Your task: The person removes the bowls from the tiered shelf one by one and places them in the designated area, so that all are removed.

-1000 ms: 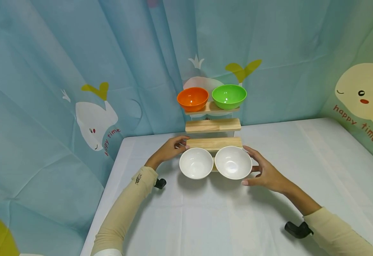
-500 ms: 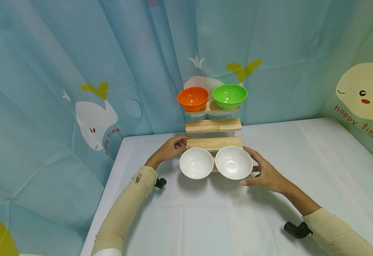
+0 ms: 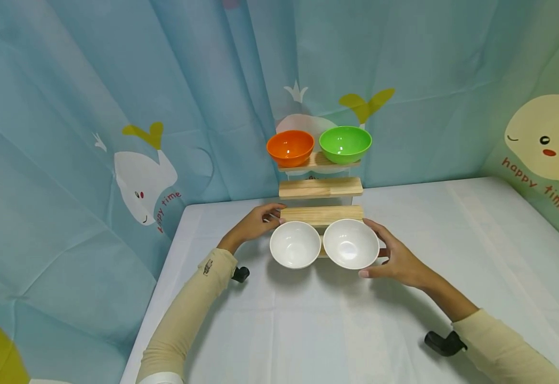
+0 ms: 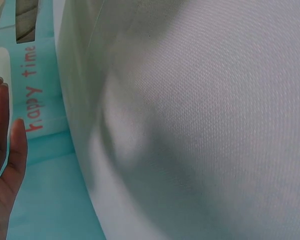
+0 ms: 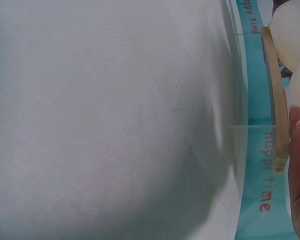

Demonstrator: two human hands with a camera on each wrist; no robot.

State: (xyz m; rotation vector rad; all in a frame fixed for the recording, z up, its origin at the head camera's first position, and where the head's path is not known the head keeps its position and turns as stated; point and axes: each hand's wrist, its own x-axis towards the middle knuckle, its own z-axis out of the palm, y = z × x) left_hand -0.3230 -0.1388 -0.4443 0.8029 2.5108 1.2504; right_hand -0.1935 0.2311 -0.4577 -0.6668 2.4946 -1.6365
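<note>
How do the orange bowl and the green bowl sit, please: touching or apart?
Apart: the head view shows a narrow gap between the rims of the orange bowl and the green bowl, with the curtain visible through it.

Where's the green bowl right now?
In the head view, the green bowl sits at the right end of the rack's top shelf, just right of the orange bowl.

A printed curtain [image 3: 221, 96] backs a seemingly cloth-covered table [image 3: 317, 330].
</note>
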